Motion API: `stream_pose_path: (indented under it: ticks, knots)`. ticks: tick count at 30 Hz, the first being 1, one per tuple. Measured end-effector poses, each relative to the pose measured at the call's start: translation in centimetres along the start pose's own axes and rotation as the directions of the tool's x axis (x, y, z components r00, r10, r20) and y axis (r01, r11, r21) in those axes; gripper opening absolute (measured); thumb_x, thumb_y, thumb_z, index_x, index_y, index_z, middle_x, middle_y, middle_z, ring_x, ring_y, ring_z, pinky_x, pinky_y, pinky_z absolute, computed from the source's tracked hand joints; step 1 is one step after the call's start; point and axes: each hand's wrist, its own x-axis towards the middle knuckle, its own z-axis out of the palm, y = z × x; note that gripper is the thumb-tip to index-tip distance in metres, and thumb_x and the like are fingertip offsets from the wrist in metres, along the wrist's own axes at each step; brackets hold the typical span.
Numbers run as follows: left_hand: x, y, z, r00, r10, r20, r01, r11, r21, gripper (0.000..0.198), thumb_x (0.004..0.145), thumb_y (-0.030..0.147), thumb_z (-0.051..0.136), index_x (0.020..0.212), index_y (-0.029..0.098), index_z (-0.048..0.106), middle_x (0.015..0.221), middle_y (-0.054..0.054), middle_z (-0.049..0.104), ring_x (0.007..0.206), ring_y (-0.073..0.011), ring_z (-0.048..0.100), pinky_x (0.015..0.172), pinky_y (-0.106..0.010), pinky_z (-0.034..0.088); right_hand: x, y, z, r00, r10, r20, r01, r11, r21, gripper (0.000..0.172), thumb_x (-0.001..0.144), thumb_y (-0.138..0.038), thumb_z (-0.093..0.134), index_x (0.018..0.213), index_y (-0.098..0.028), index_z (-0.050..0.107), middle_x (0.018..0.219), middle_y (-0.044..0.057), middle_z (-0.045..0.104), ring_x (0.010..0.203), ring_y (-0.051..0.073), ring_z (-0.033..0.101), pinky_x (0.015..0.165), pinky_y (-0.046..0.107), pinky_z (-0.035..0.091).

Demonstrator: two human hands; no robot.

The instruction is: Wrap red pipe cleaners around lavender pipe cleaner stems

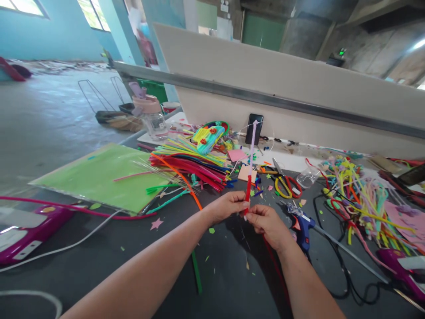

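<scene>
In front of me a thin upright stem [253, 150] is wrapped lilac on top and red lower down. My left hand [228, 206] pinches its red lower part. Just to the right, my right hand [265, 221] has its fingers closed at the stem's bottom end, and a red pipe cleaner [275, 261] trails down beneath that hand. The exact grip of the right fingertips is partly hidden. A glue gun [303, 230] lies to the right of my right hand. Beyond my hands are scissors [283, 184] with yellow and red handles.
Bundled pipe cleaners [202, 166] lie behind to the left, a tangled pile [361, 195] to the right. A green sheet pack [109, 177], a clear bottle [151, 117] and a purple device [33, 228] are on the left. A phone [254, 128] leans against the white partition [299, 119]. Black cables cross the right side.
</scene>
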Motion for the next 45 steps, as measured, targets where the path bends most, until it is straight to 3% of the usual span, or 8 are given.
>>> stream_pose_path:
  ticks: [7,14,18,23,31,38,42,45]
  knots:
    - [0.08,-0.05,-0.03,1.000,0.007,-0.024,-0.006,0.999,0.034,0.031,0.075,0.042,0.061,0.072,0.012,0.054,0.062,0.001,0.050,0.059,-0.0090,0.045,0.058,-0.022,0.035,0.03,-0.22,0.07,1.000,0.018,-0.011,-0.018,1.000,0.020,0.024,0.060,-0.030,0.073,0.065,-0.014,0.057,0.055,-0.005,0.049,0.039,0.002,0.024,0.040,0.021,0.011]
    - [-0.01,-0.15,-0.04,1.000,0.018,0.010,-0.018,0.999,0.040,0.030,0.077,0.042,0.058,0.073,0.012,0.054,0.064,0.001,0.051,0.059,-0.0093,0.045,0.060,-0.023,0.037,0.06,-0.03,-0.13,1.000,0.018,-0.013,-0.019,1.000,-0.006,0.020,0.062,-0.028,0.071,0.066,-0.014,0.057,0.053,-0.006,0.046,0.041,0.002,0.025,0.041,0.021,0.012]
    - [0.03,-0.20,-0.17,0.999,0.029,0.018,-0.031,0.991,0.130,0.026,0.077,0.037,0.057,0.072,0.012,0.055,0.063,0.001,0.052,0.059,-0.0091,0.045,0.058,-0.022,0.036,-0.02,0.17,-0.11,0.998,0.021,-0.062,-0.026,0.997,-0.079,0.019,0.063,-0.028,0.068,0.065,-0.015,0.055,0.049,-0.009,0.037,0.040,0.003,0.022,0.040,0.021,0.012]
    - [0.01,0.01,-0.21,0.997,0.069,0.024,-0.072,0.969,0.235,0.021,0.079,0.032,0.055,0.071,0.012,0.055,0.064,0.001,0.054,0.059,-0.0090,0.045,0.057,-0.022,0.036,-0.10,0.10,-0.17,0.998,0.051,-0.034,-0.053,0.996,-0.065,0.018,0.064,-0.026,0.066,0.064,-0.016,0.051,0.047,-0.010,0.033,0.040,0.003,0.019,0.041,0.021,0.010]
    - [0.05,0.21,-0.14,0.996,0.085,-0.028,-0.067,0.914,0.401,0.021,0.079,0.030,0.053,0.068,0.012,0.055,0.062,0.002,0.050,0.060,-0.0088,0.043,0.055,-0.020,0.033,-0.01,0.01,-0.57,0.998,0.064,-0.006,-0.065,0.992,-0.106,0.019,0.065,-0.028,0.067,0.067,-0.015,0.053,0.050,-0.009,0.035,0.041,0.003,0.020,0.041,0.021,0.011]
    - [0.13,0.56,0.30,0.990,0.113,-0.085,-0.051,0.848,0.528,0.020,0.077,0.026,0.053,0.063,0.013,0.051,0.059,0.004,0.045,0.059,-0.0078,0.039,0.054,-0.020,0.030,0.02,0.05,-0.27,0.992,0.068,-0.109,-0.090,0.974,-0.209,0.026,0.063,-0.034,0.070,0.065,-0.016,0.052,0.051,-0.008,0.038,0.042,0.004,0.025,0.041,0.021,0.015]
    - [0.02,0.64,0.56,0.987,0.139,-0.082,-0.073,0.837,0.542,0.019,0.076,0.027,0.056,0.063,0.013,0.052,0.059,0.004,0.046,0.058,-0.0077,0.039,0.054,-0.020,0.030,0.07,0.46,-0.11,0.993,0.026,-0.117,-0.056,0.965,-0.255,0.025,0.065,-0.034,0.068,0.066,-0.016,0.052,0.051,-0.008,0.037,0.043,0.004,0.025,0.041,0.021,0.016]
    - [-0.04,0.52,0.69,0.988,0.117,-0.102,-0.062,0.901,0.429,0.023,0.075,0.031,0.059,0.063,0.012,0.053,0.059,0.003,0.048,0.058,-0.0080,0.041,0.054,-0.020,0.031,0.05,0.58,-0.04,0.995,0.013,-0.104,-0.035,0.976,-0.213,0.023,0.066,-0.033,0.069,0.067,-0.016,0.053,0.052,-0.008,0.036,0.043,0.004,0.024,0.041,0.021,0.015]
